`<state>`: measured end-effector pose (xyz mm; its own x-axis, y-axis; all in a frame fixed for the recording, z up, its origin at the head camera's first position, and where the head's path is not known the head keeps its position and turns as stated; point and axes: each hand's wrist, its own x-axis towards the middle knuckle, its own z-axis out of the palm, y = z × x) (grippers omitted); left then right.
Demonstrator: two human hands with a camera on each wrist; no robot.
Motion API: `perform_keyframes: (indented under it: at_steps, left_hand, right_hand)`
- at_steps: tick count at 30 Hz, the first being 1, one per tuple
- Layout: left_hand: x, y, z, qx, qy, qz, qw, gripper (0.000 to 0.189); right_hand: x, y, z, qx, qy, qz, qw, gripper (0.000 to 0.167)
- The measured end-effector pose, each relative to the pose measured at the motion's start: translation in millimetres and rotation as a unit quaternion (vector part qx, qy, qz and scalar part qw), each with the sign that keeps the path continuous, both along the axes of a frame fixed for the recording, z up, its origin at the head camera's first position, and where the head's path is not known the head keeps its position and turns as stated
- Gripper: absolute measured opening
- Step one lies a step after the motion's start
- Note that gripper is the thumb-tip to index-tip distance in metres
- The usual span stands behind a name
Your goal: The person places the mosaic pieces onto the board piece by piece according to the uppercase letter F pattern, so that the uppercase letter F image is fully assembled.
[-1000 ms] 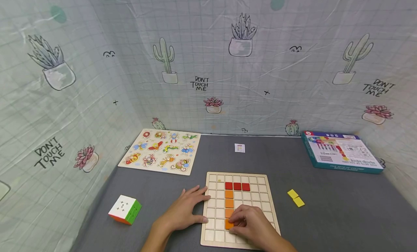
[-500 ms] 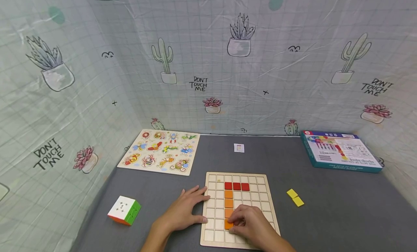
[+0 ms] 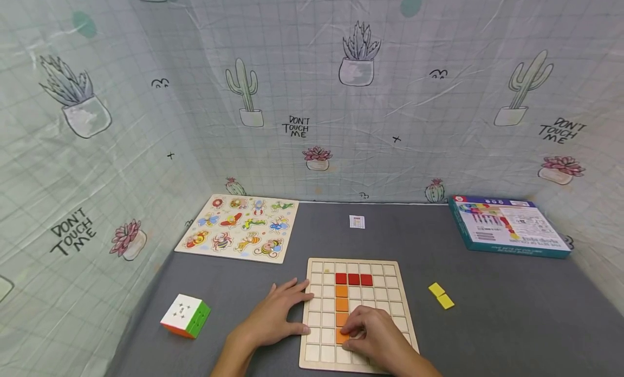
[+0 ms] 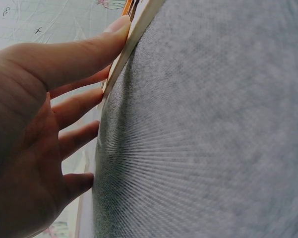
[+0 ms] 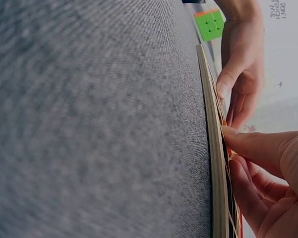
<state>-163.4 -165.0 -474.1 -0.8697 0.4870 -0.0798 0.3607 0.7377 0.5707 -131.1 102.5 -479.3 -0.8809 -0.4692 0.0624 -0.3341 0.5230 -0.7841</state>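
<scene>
Right hand (image 3: 372, 331) is resting on the near part of the wooden grid board (image 3: 390, 270), fingers curled over the near end of the orange piece (image 3: 342, 306) and pinching it where it meets the board. The orange piece is lying as a column in the grid, running from just under the red piece (image 3: 353, 279) toward the person. The red piece is sitting as a short row across the far part of the board, touching the orange column's far end.

Left hand (image 3: 276, 314) is lying flat on the grey table (image 3: 487, 323), fingers straight and spread, grasping nothing; fingertips and thumb are pressing against the board's left edge. The left wrist view is showing the same: fingers (image 4: 79, 106) extended against the thin board edge.

Two yellow tiles (image 3: 441, 296) are lying just right of the board, touching each other. A colour cube (image 3: 186, 315) is sitting left of the left hand. An animal peg puzzle (image 3: 239, 227) is lying at far left, a small card (image 3: 357, 221) beyond the board, a teal box (image 3: 507, 226) at far right.
</scene>
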Motion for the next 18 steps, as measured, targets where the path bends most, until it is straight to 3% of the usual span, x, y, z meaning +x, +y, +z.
perform_keyframes:
  at_steps: [11,18]
  left_hand:
    - [0.4,0.0,0.1,0.002,0.002,0.001,1.0000,0.065]
    - [0.1,-0.3,0.4,0.004,-0.001,0.001,1.0000,0.065]
  right_hand:
    - [-0.8,5,3.2,-0.004,0.022,0.009,0.9997,0.019]
    - [-1.3,15,11.6,-0.049,0.015,0.014,0.9986,0.022]
